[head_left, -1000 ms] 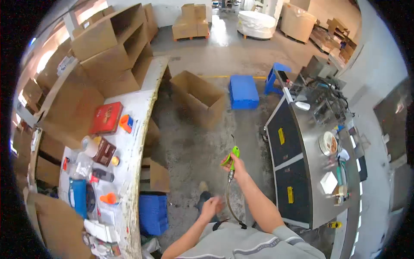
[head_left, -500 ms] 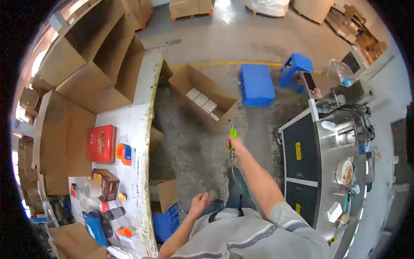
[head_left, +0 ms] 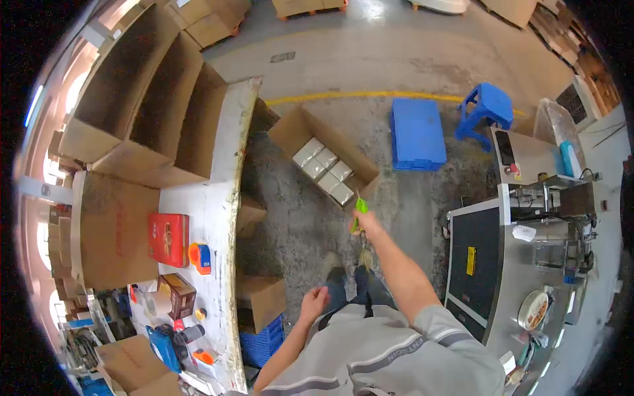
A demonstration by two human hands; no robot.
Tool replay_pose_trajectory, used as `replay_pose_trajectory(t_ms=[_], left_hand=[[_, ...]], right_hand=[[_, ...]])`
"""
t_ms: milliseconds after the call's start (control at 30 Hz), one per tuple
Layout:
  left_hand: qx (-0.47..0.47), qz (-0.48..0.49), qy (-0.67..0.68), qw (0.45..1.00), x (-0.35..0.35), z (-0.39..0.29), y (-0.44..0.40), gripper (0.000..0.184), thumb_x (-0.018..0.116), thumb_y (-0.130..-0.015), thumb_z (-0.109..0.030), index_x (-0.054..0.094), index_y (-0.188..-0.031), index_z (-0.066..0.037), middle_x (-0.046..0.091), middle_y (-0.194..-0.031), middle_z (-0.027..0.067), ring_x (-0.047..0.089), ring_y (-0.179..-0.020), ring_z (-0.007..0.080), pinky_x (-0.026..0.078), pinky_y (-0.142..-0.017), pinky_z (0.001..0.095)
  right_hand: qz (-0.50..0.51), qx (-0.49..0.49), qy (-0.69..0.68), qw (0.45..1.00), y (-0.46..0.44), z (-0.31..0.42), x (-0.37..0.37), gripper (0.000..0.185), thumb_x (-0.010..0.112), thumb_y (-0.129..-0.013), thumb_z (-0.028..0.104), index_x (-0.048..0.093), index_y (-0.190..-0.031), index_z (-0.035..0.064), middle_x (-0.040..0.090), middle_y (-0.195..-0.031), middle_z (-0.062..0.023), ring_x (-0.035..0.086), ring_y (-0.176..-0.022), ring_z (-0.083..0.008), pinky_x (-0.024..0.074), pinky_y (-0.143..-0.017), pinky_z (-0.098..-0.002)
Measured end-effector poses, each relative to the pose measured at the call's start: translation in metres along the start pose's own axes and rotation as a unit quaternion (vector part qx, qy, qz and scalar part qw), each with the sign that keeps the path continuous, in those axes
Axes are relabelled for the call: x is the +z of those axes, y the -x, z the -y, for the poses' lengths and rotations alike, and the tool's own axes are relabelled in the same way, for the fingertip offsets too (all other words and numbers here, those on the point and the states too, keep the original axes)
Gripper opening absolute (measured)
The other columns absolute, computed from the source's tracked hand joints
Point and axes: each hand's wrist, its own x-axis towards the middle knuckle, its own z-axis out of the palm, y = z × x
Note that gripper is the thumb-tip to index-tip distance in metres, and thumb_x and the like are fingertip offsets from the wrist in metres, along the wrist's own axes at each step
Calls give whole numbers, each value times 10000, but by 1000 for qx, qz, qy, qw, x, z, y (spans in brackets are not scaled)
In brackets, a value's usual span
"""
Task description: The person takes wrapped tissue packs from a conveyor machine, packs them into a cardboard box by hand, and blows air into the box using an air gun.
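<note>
My right hand (head_left: 364, 223) is wrapped round the handle of a green air blow gun (head_left: 360, 206). Its thin metal nozzle points forward at the near corner of an open cardboard box (head_left: 364, 164), and a hose hangs below the grip. Several white wrapped packs (head_left: 317, 159) lie in rows inside that box on the floor. By my left thigh, my left hand (head_left: 316, 301) hangs with its fingers curled closed and nothing seen in it.
On my left runs a white worktable (head_left: 224, 152) with large cardboard boxes, a red tin (head_left: 169, 239) and tape dispensers. A blue crate stack (head_left: 419, 132) and blue stool (head_left: 492, 105) stand ahead right. To my right is a steel machine (head_left: 498, 317) with dark panels.
The view has shifted forward, so the cardboard box and its packs show more fully. My right hand still grips the blow gun, its nozzle near the box corner.
</note>
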Motion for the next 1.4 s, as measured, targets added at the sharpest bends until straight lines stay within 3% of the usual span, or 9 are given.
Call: replay_pose_trajectory(t_ms=[233, 400, 500, 567, 633, 800, 900, 1133, 1400], left_hand=[[-7, 0, -58, 998, 25, -28, -70, 373, 590, -876, -370, 645, -864, -1, 607, -642, 42, 584, -620, 152, 474, -619, 293], [118, -28, -328, 937, 59, -18, -159, 436, 659, -790, -335, 579, -1058, -1, 603, -1008, 192, 583, -952, 327, 473, -814, 412], [135, 9, -423, 896, 82, -67, -219, 653, 694, -733, -297, 444, -1236, 37, 460, -1261, 250, 459, -1156, 378, 400, -963, 433], [333, -66, -457, 822, 101, -47, -302, 748, 707, -699, -282, 393, -1276, 75, 443, -1278, 265, 409, -1210, 403, 338, -1025, 437], [337, -78, -501, 793, 116, -58, -365, 740, 639, -720, -170, 321, -1338, 85, 377, -1354, 263, 324, -1298, 392, 298, -1054, 445], [170, 79, -538, 822, 122, -39, -468, 249, 536, -779, -69, 600, -1009, 3, 646, -968, 170, 626, -954, 333, 521, -758, 406], [238, 42, -525, 816, 115, -17, -484, 136, 551, -776, -79, 625, -883, -36, 671, -851, 140, 669, -792, 316, 541, -650, 411], [271, 145, -573, 759, 2, -105, -407, 143, 615, -732, -151, 608, -822, -40, 650, -716, 161, 655, -718, 342, 519, -637, 437], [307, 135, -550, 765, -126, -191, -311, 80, 583, -734, -90, 586, -796, -39, 643, -706, 153, 654, -693, 330, 522, -616, 436]], right_hand=[[-6, 5, 23, 1000, 10, -37, -22, 243, 563, -888, 277, 576, -820, 43, 630, -677, -106, 614, -558, -200, 493, -456, -347], [-88, 17, 253, 963, 40, -15, -32, 320, 564, -886, 311, 593, -772, 14, 630, -680, -81, 577, -526, -166, 454, -470, -326], [-71, -86, 212, 971, 35, -38, -53, 335, 556, -900, 300, 596, -768, -5, 618, -667, -63, 578, -579, -137, 452, -533, -314], [-64, -80, 173, 980, 64, -8, -49, 311, 554, -908, 279, 596, -787, -4, 615, -679, -54, 586, -637, -129, 463, -585, -304], [-62, -58, 178, 980, 64, -16, -54, 287, 550, -917, 261, 597, -814, -3, 618, -699, -51, 593, -688, -124, 471, -633, -297], [-68, 13, 258, 964, 55, -3, -32, 252, 543, -926, 244, 592, -883, 1, 629, -753, -48, 604, -730, -130, 486, -697, -297], [-64, 20, 259, 963, 33, 4, -25, 250, 548, -920, 246, 591, -893, 1, 640, -756, -54, 610, -726, -135, 491, -699, -307], [-42, -41, 485, 872, 31, 113, 26, 329, 587, -855, 294, 595, -867, -34, 618, -710, -240, 629, -724, -399, 479, -649, -459], [55, -65, 652, 754, 53, 177, 97, 374, 618, -819, 322, 590, -773, -49, 599, -672, -261, 615, -689, -422, 481, -625, -470]])
